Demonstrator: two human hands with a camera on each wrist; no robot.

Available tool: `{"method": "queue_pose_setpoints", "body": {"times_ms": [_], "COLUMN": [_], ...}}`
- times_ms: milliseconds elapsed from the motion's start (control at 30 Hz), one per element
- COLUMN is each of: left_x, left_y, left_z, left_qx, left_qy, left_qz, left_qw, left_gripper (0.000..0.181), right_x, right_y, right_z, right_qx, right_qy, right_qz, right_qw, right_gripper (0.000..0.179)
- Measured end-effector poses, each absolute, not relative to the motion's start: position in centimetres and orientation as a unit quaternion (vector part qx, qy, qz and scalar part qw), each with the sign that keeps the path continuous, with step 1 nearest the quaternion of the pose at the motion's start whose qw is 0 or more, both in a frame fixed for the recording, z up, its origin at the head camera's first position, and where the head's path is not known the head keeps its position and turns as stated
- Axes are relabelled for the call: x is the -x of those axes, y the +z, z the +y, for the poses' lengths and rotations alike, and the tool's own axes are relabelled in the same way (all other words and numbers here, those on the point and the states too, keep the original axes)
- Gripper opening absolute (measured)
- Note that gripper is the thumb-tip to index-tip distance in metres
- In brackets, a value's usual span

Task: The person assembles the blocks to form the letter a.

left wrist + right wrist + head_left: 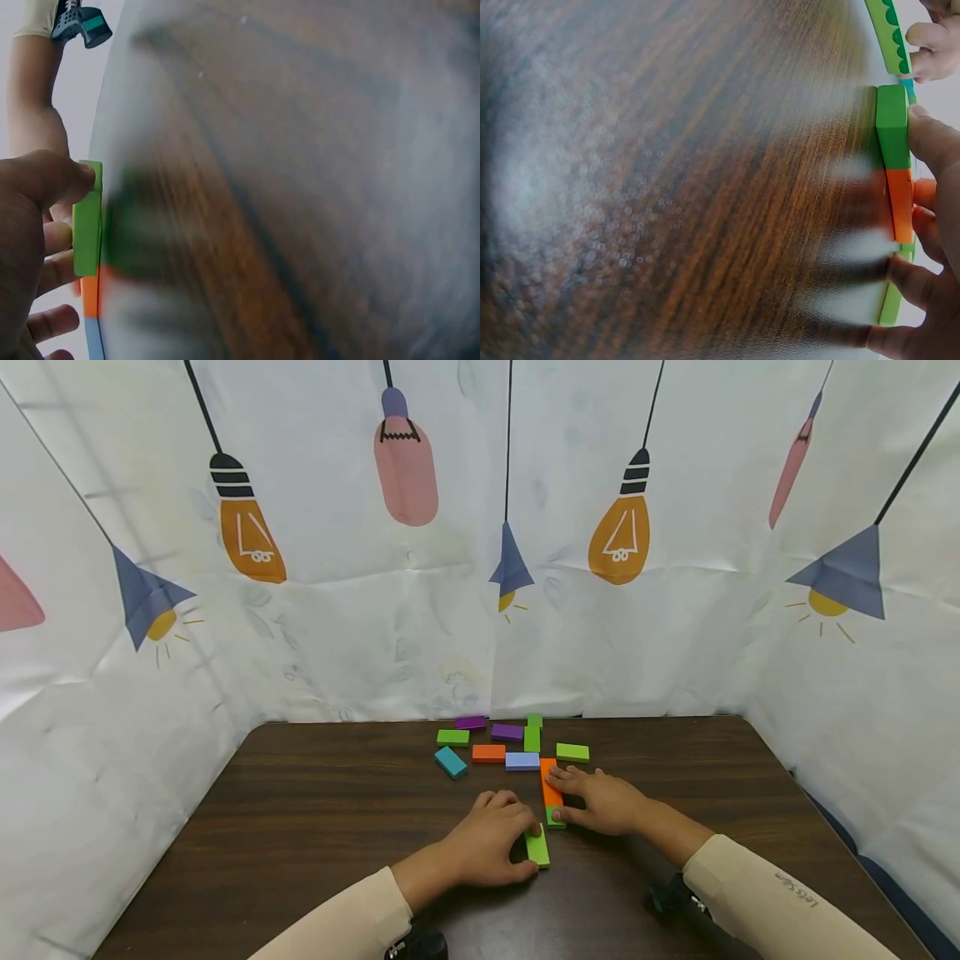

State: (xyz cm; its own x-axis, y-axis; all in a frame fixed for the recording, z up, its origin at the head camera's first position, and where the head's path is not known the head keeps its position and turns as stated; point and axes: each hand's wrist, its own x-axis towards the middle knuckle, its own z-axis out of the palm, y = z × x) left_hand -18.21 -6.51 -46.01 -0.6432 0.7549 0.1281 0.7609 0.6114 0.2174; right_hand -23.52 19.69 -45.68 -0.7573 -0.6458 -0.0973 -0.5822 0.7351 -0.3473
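Thumb and fingers of my left hand [491, 839] pinch a light green block [537, 850] on the table, its length pointing away from me. In the left wrist view that block [87, 232] sits between the fingers, thumb on its near end. My right hand [606, 803] lies just beyond, fingers spread. Its thumb touches a green block [553, 821], and its fingertips touch an orange block [551, 789] lined up end to end with it. A bluish block [522, 762] lies against the far left of the orange one. The right wrist view shows the green block [892, 127] beside the thumb.
Several more blocks lie farther back: a red-orange one [488, 753], a teal one [451, 763] set askew, purple ones [507, 732], and green ones [572, 752]. The dark wooden table [322, 827] meets a patterned cloth [360, 643] behind and at both sides.
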Motion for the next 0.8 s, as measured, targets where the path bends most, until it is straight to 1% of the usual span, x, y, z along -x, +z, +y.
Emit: {"method": "queue_pose_setpoints", "body": {"times_ms": [200,600,800], "left_x": [17.92,17.54,17.5], "left_y": [-46.31,-46.44,-46.38], "left_z": [-6.21,-5.88,-5.88], "left_qx": [0.436,0.436,0.44], "left_qy": [-0.134,-0.137,-0.132], "left_qz": [-0.89,-0.889,-0.888], "left_qw": [0.013,-0.009,0.0], "left_gripper": [0.038,0.039,0.038], "right_x": [23.46,23.48,23.44], "right_y": [-45.66,-45.66,-45.62], "right_z": [19.64,19.59,19.58], "right_qx": [0.334,0.328,0.328], "right_qy": [-0.15,-0.145,-0.145], "right_qz": [0.925,0.927,0.927], "right_qw": [0.105,0.107,0.107], "right_gripper": [0.072,0.071,0.072]}}
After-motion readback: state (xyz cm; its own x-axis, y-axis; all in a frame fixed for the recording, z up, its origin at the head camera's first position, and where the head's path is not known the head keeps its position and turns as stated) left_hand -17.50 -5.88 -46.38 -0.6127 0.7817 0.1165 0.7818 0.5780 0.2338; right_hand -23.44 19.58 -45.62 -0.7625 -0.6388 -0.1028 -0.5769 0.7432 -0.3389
